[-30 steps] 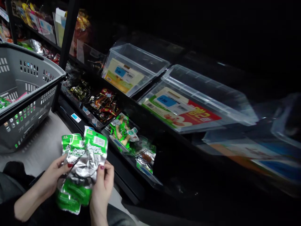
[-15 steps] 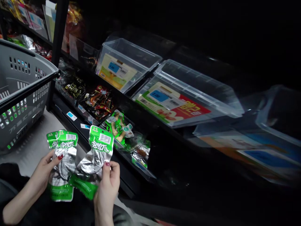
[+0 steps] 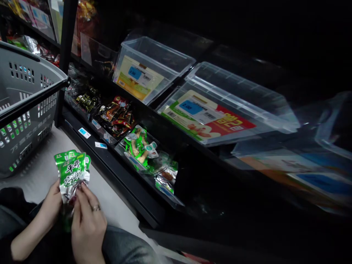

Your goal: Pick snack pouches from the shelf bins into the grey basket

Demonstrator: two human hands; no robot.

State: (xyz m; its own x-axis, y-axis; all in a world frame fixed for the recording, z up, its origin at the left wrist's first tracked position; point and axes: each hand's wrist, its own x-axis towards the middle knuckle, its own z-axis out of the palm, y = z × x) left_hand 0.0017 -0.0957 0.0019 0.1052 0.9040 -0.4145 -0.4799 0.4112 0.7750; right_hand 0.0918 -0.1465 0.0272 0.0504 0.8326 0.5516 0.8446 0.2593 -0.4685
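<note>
Green-and-silver packets (image 3: pixel 74 170) are held in a small overlapping stack at the lower left of the frame, above the floor (image 3: pixel 112 198). The stack is supported by the left hand (image 3: pixel 52 201), whose fingers are partly hidden behind it; how tightly they are pressed cannot be told. The front packet is pinched between the thumb and fingers of the right hand (image 3: pixel 89 218), on which a ring (image 3: pixel 96 208) is worn.

At the left edge a grey basket (image 3: pixel 30 145) is seen, with green items glimpsed through its slots. Along the low shelf, left to centre, dark gold-wrapped pieces (image 3: pixel 87 101), red-and-brown packets (image 3: pixel 118 115), green-and-tan packs (image 3: pixel 140 145) and a silver pack (image 3: pixel 167 176) are displayed in clear trays. Above them, at upper centre, a clear bin (image 3: pixel 165 79) is fronted by a yellowish label (image 3: pixel 139 79); beside it, a wider bin (image 3: pixel 247 106) is fronted by a red-and-green one.
</note>
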